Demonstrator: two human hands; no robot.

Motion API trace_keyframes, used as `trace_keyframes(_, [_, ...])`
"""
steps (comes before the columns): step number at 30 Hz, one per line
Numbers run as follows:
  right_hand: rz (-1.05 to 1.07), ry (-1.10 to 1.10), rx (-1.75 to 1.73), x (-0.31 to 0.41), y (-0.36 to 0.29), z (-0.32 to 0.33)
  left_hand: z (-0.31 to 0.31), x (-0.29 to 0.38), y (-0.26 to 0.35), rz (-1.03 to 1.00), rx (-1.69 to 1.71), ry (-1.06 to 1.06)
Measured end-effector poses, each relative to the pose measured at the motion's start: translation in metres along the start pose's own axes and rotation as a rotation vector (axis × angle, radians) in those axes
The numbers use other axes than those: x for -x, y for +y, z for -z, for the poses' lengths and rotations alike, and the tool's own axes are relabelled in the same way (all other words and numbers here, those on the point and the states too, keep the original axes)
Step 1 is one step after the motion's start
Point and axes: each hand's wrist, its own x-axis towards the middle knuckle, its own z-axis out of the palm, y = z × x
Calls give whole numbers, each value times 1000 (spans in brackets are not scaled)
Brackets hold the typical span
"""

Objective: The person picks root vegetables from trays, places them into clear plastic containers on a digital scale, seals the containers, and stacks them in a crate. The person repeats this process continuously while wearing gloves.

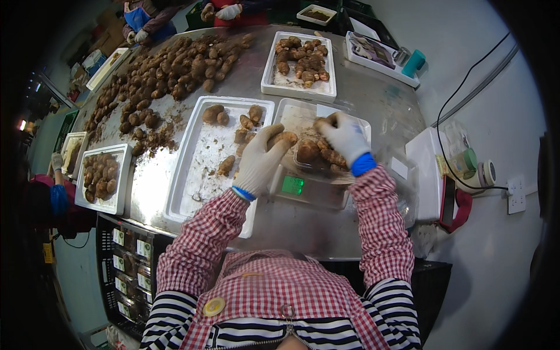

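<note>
My left hand [257, 158], in a soiled white knit glove, grips a brown taro corm [286, 139] between thumb and fingers. My right hand [348, 139], gloved too, is bent over a clear plastic tray [302, 164]; its fingertips are brown, and whether they pinch a corm is unclear. Several corms [308, 151] lie in that tray, which rests on a digital scale [321, 194] with a lit green display [293, 184]. Left of the scale, a white foam tray [192, 175] carries loose corms [226, 165] and crumbs of soil. Behind the scale is a clear plastic lid or tray [294, 109].
A heap of taro [175, 65] covers the metal table's [245, 83] far left. Foam trays of corms stand behind [267, 83] and at left [81, 199]. A cup [413, 63] stands back right. A black crate [103, 262] holds labelled packs. Co-workers' gloved hands [229, 12] show beyond.
</note>
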Motion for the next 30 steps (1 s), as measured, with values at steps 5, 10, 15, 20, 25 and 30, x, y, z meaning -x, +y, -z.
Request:
trace_keyframes(5, [69, 145, -1186, 24, 35, 40, -23, -34, 4, -112, -157, -70])
trace_keyframes(10, [-2, 42, -1658, 51, 44, 44, -38, -63, 7, -188, -486, -194])
trace_keyframes(15, [100, 183, -1099, 85, 58, 40, -2, -58, -11, -154, -417, 24])
trace_keyframes(20, [-37, 34, -1397, 131, 49, 19, 71, -11, -21, 87, -60, -154])
trace_keyframes(25, [-321, -520, -1583, 160, 5, -32, 133, 40, -41, 278, 179, -150])
trace_keyframes(30, [649, -437, -807, 162, -64, -108, 139, 54, -55, 473, -966, -470])
